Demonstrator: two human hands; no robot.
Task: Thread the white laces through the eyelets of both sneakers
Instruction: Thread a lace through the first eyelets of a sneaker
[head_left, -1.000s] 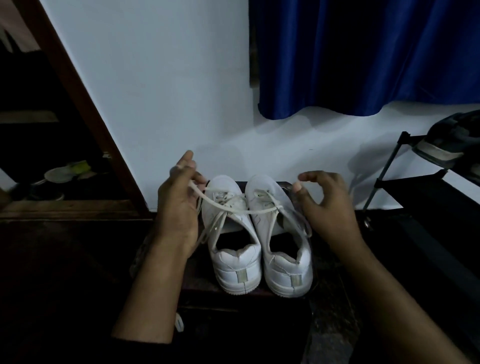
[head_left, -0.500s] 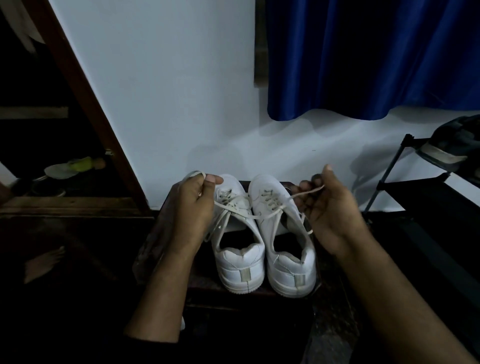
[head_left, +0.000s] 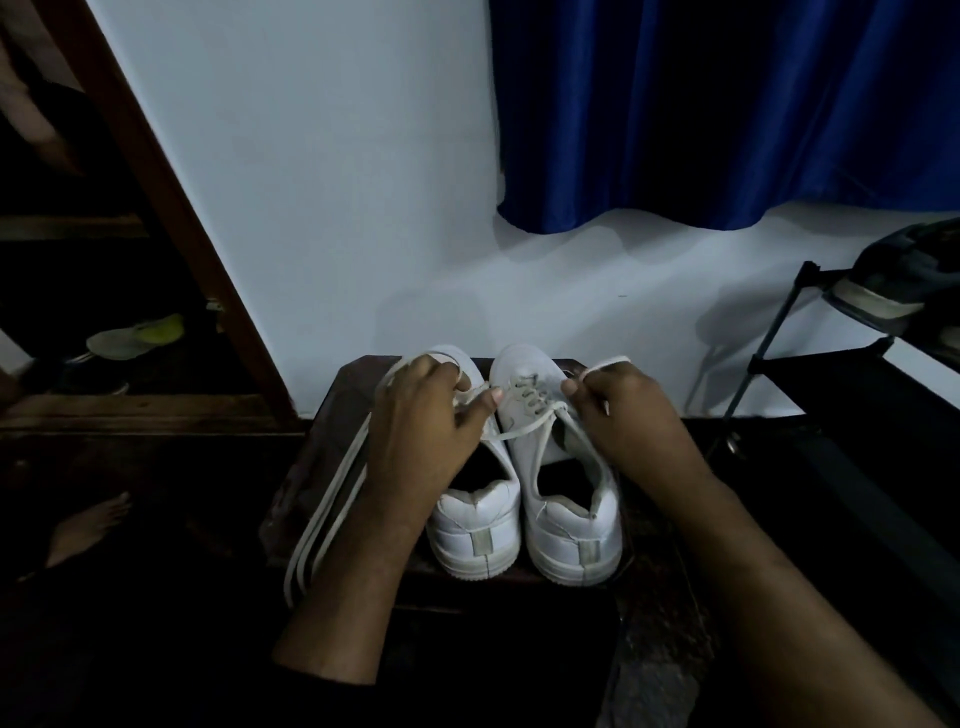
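Note:
Two white sneakers stand side by side on a dark low stool (head_left: 332, 415), heels toward me. My left hand (head_left: 421, 431) lies over the left sneaker (head_left: 478, 535) and grips a white lace (head_left: 332, 499), whose long ends hang down the stool's left side. My right hand (head_left: 623, 421) is at the right side of the right sneaker (head_left: 566, 519) and pinches the other lace end, which loops up above my fingers. A strand runs between my hands across the right sneaker's laced eyelets (head_left: 524, 395).
A white wall rises just behind the stool, with a blue curtain (head_left: 727, 114) above. A black shoe rack (head_left: 852, 374) with a dark shoe (head_left: 904, 280) stands at right. A wooden door frame (head_left: 171, 218) slants at left. A bare foot (head_left: 88, 525) rests on the dark floor.
Both hands have dropped lower and closer onto the sneakers. The lace's long ends now hang down the left side of the stool, and the right hand has turned palm down.

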